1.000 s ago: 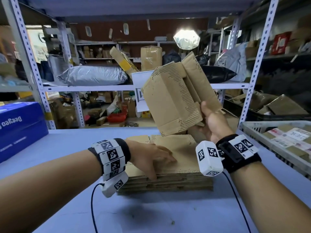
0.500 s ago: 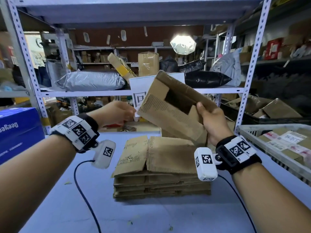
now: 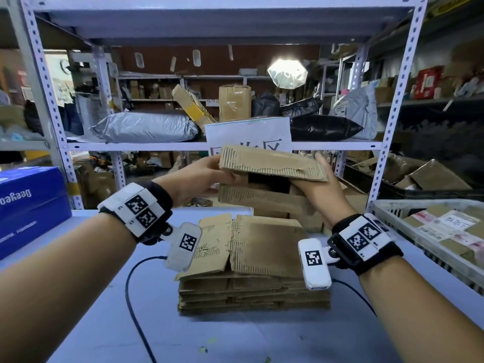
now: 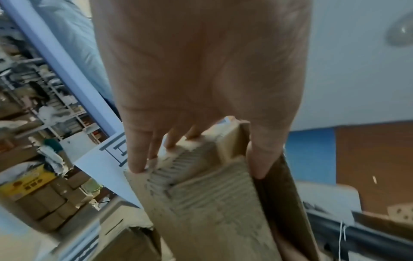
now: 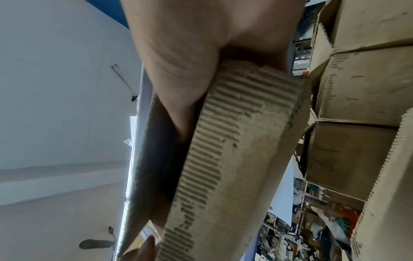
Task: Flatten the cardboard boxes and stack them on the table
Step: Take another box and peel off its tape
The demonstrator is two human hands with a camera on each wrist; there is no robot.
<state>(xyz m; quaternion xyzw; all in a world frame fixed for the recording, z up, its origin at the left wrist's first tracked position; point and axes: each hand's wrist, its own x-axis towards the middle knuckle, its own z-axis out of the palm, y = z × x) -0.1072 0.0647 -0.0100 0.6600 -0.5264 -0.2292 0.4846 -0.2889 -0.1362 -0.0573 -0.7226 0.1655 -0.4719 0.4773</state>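
A worn brown cardboard box hangs in the air above the table, held at both ends. My left hand grips its left end, fingers on one side and thumb on the other, as the left wrist view shows on the box. My right hand grips the right end, thumb tucked into the box. Its top flap lies nearly level and a dark opening shows beneath it. Below, a stack of flattened boxes rests on the blue table.
A blue carton stands at the table's left edge. A white crate with labelled parcels sits at the right. Metal shelf posts rise behind the table, and a white paper sign hangs just behind the box.
My left hand rose from the stack and took hold of the box's left end. The box turned from tilted upright to lying almost level between both hands.
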